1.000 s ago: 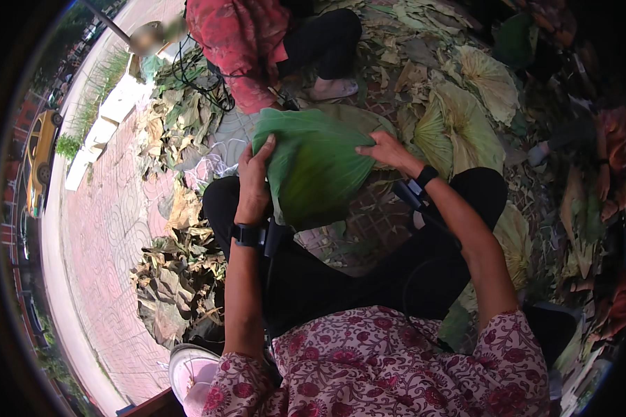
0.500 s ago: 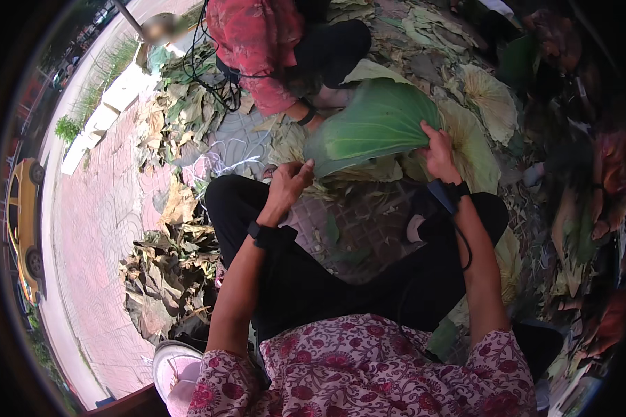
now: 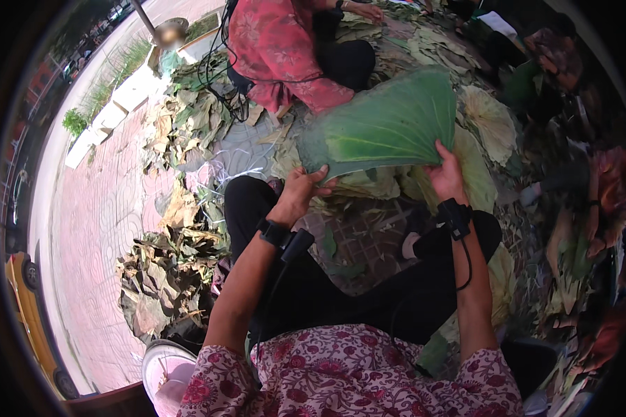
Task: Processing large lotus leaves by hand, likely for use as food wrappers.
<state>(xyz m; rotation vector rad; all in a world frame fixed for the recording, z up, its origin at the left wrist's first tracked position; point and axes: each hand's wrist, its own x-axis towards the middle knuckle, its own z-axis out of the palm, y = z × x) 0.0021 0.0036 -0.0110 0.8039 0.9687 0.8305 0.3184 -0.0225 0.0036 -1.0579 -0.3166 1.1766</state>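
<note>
A large green lotus leaf (image 3: 389, 121), folded into a fan shape with pale veins, is stretched between my two hands above my knees. My left hand (image 3: 305, 191) pinches its lower left corner between thumb and fingers. At the leaf's narrow right end, where the veins meet, my right hand (image 3: 445, 175) grips it with the thumb on top. Beneath and behind the leaf lie pale, dried lotus leaves (image 3: 476, 184), partly covered by it.
A person in a red patterned top (image 3: 278, 52) sits just beyond the leaf. Brown dried leaves (image 3: 163, 285) are heaped at my left on pink paving (image 3: 104, 229). White string (image 3: 219, 174) lies near my left knee. More leaves and people crowd the right side.
The green leaf has opened upward and now stands taller. Both hands keep hold of it and sit slightly lower. The person opposite has straightened and reaches away toward the far side.
</note>
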